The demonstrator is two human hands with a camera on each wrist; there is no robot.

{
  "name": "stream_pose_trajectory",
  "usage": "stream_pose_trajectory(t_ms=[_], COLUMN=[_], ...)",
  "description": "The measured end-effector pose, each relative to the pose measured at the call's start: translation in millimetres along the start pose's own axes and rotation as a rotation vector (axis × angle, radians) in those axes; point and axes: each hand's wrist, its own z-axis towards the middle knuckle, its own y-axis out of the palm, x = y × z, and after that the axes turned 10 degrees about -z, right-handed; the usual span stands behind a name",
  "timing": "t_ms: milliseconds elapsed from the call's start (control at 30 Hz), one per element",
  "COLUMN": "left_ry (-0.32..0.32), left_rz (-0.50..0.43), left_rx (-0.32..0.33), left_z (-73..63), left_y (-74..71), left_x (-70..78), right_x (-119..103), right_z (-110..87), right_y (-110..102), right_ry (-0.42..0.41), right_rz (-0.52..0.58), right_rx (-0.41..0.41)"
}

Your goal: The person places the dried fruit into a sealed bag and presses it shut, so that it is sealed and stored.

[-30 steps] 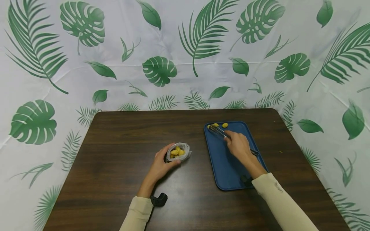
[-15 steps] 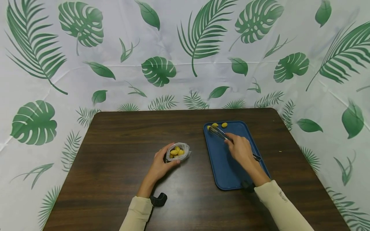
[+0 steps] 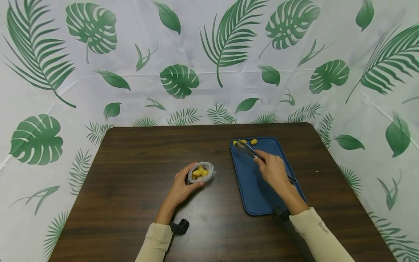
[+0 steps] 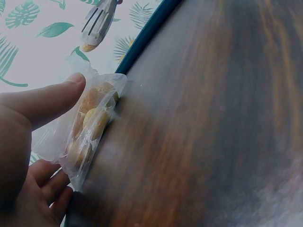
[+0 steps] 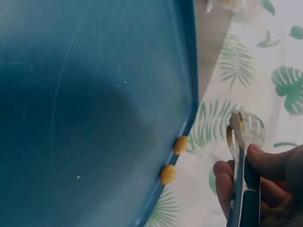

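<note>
left hand (image 3: 179,185) curled round clear plastic bag (image 3: 211,169) of yellow ovals (image 3: 198,173), right hand (image 3: 273,169) gripping slotted silver metal tongs (image 3: 247,149)

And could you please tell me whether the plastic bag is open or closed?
Open: the plastic bag has a wide round mouth, with yellow pieces showing inside.

The tray (image 3: 248,182) is blue, the pieces (image 3: 254,142) yellow (backdrop (image 3: 137,22) leaf-printed).
</note>
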Motion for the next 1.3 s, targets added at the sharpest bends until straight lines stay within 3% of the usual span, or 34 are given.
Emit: stream_pose_trajectory(t_ms=[1300], left_ry=[-0.015], left_rz=[0.006], left_rx=[-0.010], left_z=[-0.7], left_y=[-0.1], left_x=[1.9], right_x=[-22], right_z=[-19.5], right_y=[-15], right_ry=[-0.028], right_rz=[0.026], right_rx=[-0.005])
